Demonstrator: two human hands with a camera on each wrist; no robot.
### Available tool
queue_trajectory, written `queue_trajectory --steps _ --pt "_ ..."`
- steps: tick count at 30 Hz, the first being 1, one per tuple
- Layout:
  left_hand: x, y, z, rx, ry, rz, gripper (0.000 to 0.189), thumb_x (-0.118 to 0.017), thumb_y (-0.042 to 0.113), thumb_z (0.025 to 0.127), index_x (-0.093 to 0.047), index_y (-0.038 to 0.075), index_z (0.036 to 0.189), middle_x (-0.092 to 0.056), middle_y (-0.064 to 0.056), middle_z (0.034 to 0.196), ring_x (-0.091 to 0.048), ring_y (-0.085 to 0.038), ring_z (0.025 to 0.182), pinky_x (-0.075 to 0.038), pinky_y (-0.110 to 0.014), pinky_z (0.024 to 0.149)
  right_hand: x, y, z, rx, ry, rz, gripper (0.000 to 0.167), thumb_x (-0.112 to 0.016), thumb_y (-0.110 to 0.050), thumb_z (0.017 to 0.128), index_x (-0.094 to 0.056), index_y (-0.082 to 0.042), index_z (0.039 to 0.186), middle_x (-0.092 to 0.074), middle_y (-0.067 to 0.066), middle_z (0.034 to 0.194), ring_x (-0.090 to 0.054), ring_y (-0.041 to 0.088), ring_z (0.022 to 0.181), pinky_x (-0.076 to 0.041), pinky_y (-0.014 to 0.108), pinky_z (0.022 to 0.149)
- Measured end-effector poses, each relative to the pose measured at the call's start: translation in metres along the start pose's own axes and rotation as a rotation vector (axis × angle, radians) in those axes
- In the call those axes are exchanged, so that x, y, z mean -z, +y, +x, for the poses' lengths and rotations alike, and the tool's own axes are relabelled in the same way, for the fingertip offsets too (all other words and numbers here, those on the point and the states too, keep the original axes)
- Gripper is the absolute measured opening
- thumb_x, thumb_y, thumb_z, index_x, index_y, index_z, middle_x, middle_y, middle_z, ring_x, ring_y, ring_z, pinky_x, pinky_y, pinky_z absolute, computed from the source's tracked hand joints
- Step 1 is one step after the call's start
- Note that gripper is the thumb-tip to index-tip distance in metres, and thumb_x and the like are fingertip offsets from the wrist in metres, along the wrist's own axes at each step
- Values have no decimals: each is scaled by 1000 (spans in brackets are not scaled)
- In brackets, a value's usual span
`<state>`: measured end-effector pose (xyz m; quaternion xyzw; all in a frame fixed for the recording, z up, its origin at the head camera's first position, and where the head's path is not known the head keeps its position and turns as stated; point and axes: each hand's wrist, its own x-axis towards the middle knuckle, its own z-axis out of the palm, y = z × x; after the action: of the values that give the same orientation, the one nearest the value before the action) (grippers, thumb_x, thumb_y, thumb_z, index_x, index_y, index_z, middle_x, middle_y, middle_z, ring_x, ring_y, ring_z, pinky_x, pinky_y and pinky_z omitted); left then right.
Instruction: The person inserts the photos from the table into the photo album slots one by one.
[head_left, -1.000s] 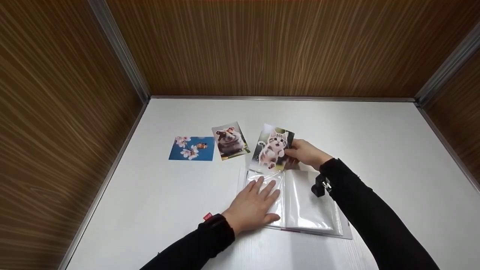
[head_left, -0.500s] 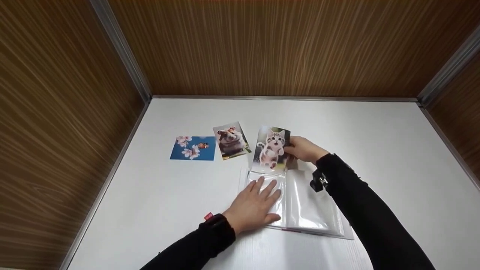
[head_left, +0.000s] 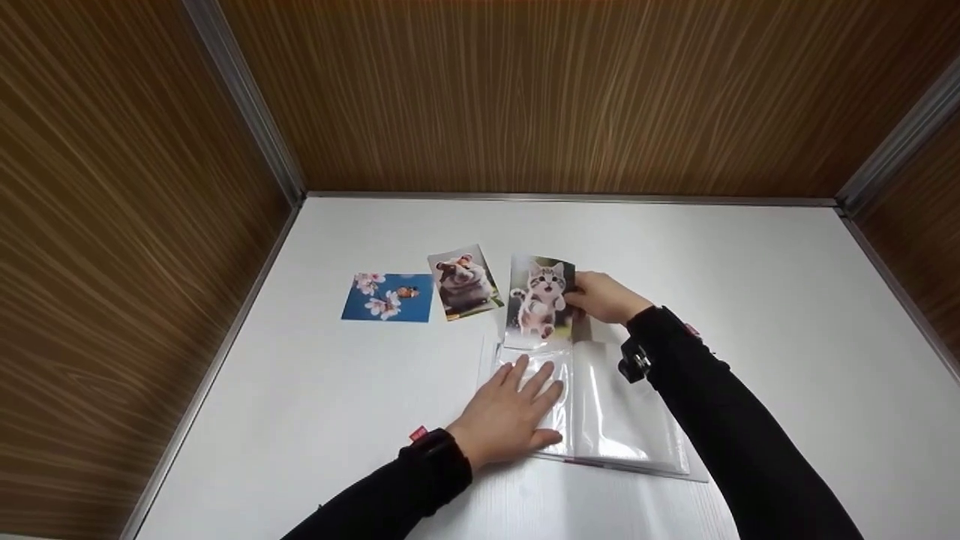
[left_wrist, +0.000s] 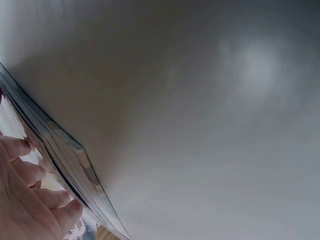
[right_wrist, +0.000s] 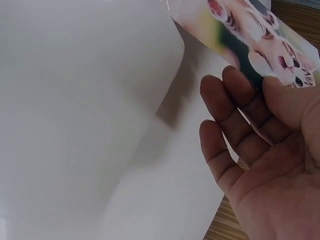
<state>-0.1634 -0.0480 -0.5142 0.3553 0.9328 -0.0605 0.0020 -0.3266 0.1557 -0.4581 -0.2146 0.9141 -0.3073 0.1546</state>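
Note:
An open photo album (head_left: 630, 420) with clear plastic pockets lies on the white table. My left hand (head_left: 506, 416) rests flat with spread fingers on its left page; the left wrist view catches those fingertips (left_wrist: 32, 172) beside the album's edge. With thumb and fingers, my right hand (head_left: 607, 296) pinches the right edge of a kitten photo (head_left: 540, 300). This photo stands above the left page, its lower edge at the pocket's top; whether it is inside the pocket I cannot tell. In the right wrist view the kitten photo (right_wrist: 260, 40) sits under the thumb, other fingers extended.
Left of the kitten photo lie a hamster photo (head_left: 463, 283) and a blue blossom photo (head_left: 388, 298) on the table (head_left: 300, 390). Wood-grain panels (head_left: 562, 97) with metal edging bound the table at the back and sides.
The kitten photo has straightened from a tilt and shifted slightly left and down toward the pocket's top, with my right hand moving along. My left hand has stayed put.

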Motion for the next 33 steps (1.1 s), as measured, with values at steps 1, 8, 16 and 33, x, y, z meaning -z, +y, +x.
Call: queue_trajectory --steps 1,8,16,33 --pt "0 0 0 1 -2 -1 76 -24 69 95 -24 23 155 -17 -5 162 -22 -38 146 -25 -48 118 -1 -1 0 -1 0 -5 19 -53 -9 96 -62 5 105 -68 15 86 -65 22 74 -52 32 74" --pt "0 1 0 6 -8 -9 75 -24 69 95 -25 23 154 -16 -6 163 -21 -37 146 -24 -48 118 -6 0 2 -80 -32 97 23 -55 -13 94 -62 6 107 -71 19 86 -69 25 71 -57 34 70" --pt "-1 0 0 6 -5 12 75 -24 69 95 -25 23 154 -17 -5 163 -22 -37 146 -25 -47 118 -11 4 0 -137 24 261 34 -49 -24 101 -64 6 100 -72 20 83 -70 26 71 -58 36 67" --pt "1 -1 -1 -1 -10 -15 75 -26 68 95 -24 23 155 -17 -5 163 -22 -36 146 -25 -48 118 2 5 1 -147 -33 128 24 -57 -16 95 -66 6 95 -71 16 82 -64 14 66 -55 28 66"
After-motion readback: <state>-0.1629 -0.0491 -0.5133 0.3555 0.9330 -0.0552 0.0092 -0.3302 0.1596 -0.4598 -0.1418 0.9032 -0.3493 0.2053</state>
